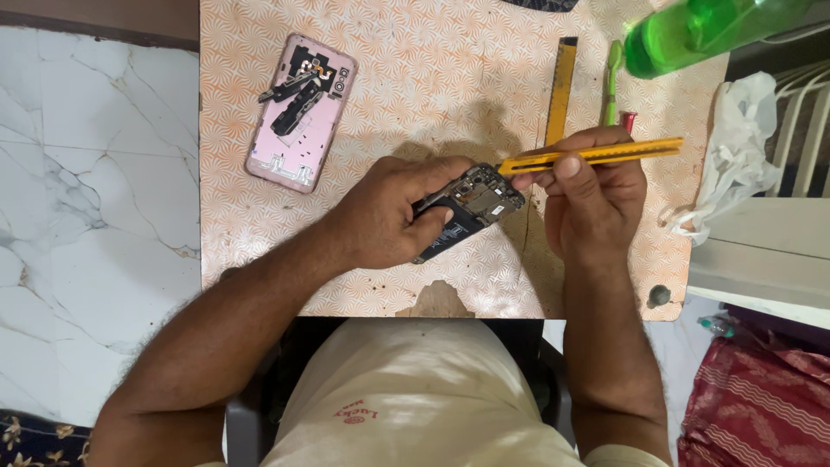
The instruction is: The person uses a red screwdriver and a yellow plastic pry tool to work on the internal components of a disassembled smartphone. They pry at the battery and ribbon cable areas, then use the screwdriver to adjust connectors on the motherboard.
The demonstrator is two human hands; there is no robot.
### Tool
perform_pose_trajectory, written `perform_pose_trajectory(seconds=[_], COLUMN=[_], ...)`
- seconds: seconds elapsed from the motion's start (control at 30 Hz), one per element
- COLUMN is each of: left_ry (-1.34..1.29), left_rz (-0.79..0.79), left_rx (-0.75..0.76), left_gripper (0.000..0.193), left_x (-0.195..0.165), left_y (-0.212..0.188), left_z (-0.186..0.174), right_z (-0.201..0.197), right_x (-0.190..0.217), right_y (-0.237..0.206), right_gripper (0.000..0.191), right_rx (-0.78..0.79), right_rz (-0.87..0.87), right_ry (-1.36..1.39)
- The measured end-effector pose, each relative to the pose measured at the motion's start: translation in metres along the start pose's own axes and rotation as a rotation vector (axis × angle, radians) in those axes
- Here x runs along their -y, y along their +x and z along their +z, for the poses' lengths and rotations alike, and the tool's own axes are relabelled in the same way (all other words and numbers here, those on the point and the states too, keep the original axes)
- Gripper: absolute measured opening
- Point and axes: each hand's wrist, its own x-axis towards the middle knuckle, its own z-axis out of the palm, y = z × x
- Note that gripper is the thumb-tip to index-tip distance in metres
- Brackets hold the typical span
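My left hand (389, 212) grips an opened black phone body (474, 207), its circuit board facing up, held just above the patterned table (432, 78). My right hand (592, 195) holds yellow tweezers (596, 156) whose tip touches the top of the phone's board. A pink phone back cover (298, 112) with loose black parts on it lies at the table's far left, away from both hands.
A second yellow tool (562, 86) and a green-handled tool (612, 82) lie behind my right hand. A green bottle (700, 30) stands at the far right corner. White plastic bag (735, 147) hangs off the right edge. Marble floor lies to the left.
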Motion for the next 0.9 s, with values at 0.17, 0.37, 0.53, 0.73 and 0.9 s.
perform_pose_trajectory(seconds=[0.17,0.37,0.53,0.73,0.9], left_ry=[0.037,0.039,0.016,0.046,0.034], left_rz=[0.038,-0.038,-0.071,-0.018,-0.020], left_rx=[-0.001,0.002,0.012,0.000,-0.001], left_gripper=[0.055,0.056,0.055,0.057,0.056], left_x=[0.0015,-0.0026,-0.0041,0.0014,0.0000], left_y=[-0.0010,-0.0006,0.0002,0.0004,0.0020], left_z=[0.0031,0.0010,0.0008,-0.0001,-0.0013], right_z=[-0.0017,0.0010,-0.0007,-0.0030,-0.0058], right_x=[0.0005,-0.0006,-0.0013,-0.0050,-0.0061], right_y=[0.0008,0.0022,0.0045,0.0041,0.0047], right_gripper=[0.015,0.013,0.016,0.017,0.016], right_rx=[-0.052,-0.109,-0.094,-0.094,-0.087], right_rz=[0.101,0.164,0.187,0.194,0.199], right_ry=[0.111,0.127,0.145,0.170,0.171])
